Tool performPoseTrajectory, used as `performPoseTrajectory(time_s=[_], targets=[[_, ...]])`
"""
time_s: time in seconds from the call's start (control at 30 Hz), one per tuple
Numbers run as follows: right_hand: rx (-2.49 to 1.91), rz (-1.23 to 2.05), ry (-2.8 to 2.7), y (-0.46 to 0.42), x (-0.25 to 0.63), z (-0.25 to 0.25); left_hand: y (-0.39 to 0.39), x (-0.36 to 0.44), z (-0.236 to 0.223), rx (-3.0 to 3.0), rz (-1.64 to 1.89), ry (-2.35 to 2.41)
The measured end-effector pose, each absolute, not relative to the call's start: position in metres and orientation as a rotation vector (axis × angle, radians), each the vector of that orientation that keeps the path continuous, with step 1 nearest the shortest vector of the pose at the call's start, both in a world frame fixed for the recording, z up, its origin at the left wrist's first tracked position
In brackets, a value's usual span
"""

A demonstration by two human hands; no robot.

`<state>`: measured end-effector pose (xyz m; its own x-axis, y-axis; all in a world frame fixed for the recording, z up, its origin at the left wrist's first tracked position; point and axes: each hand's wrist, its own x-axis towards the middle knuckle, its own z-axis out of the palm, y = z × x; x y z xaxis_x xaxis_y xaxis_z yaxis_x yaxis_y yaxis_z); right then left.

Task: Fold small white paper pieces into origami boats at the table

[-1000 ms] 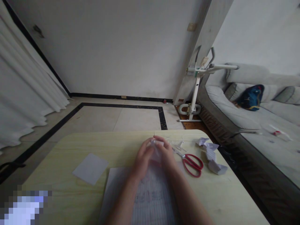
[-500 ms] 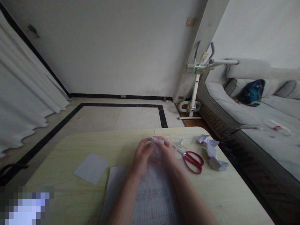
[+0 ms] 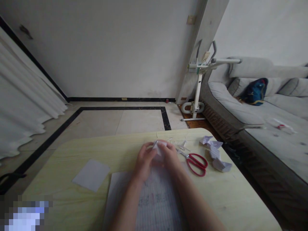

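Note:
Between my two hands is a small folded piece of white paper (image 3: 159, 151), held above the far end of a written-on lined sheet (image 3: 154, 202). My left hand (image 3: 144, 160) has its fingers closed on the paper's left side. From the right, my right hand (image 3: 171, 157) grips the same paper, thumb on its near face. The fingertips behind the paper are partly hidden. Scissors with red handles (image 3: 197, 164) lie just right of my right hand, their blades toward several thin white scraps (image 3: 183, 145).
A square of white paper (image 3: 91, 175) lies on the left of the pale wooden table (image 3: 55, 179). Several folded paper pieces (image 3: 215, 153) sit in a row near the right edge. Beyond stand white exercise equipment (image 3: 197, 89) and a grey sofa (image 3: 243, 112).
The view has shifted slightly. My hands stay together on the folded paper, and its top edge now shows more plainly between the thumbs. The things on the table have not moved.

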<state>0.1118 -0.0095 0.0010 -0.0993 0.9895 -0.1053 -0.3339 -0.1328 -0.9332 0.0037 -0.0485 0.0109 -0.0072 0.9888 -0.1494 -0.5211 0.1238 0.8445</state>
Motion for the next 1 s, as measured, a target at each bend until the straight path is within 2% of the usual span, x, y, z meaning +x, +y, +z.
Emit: performPoseTrajectory(time_s=[0.7,1.0], targets=[[-0.965,1.58,-0.865,-0.009,0.114,0.006,-0.047,0.005,0.003,0.731,1.373,0.822],[-0.967,1.533,-0.939,-0.012,0.113,0.014,-0.05,0.004,0.033,0.765,1.388,0.948]])
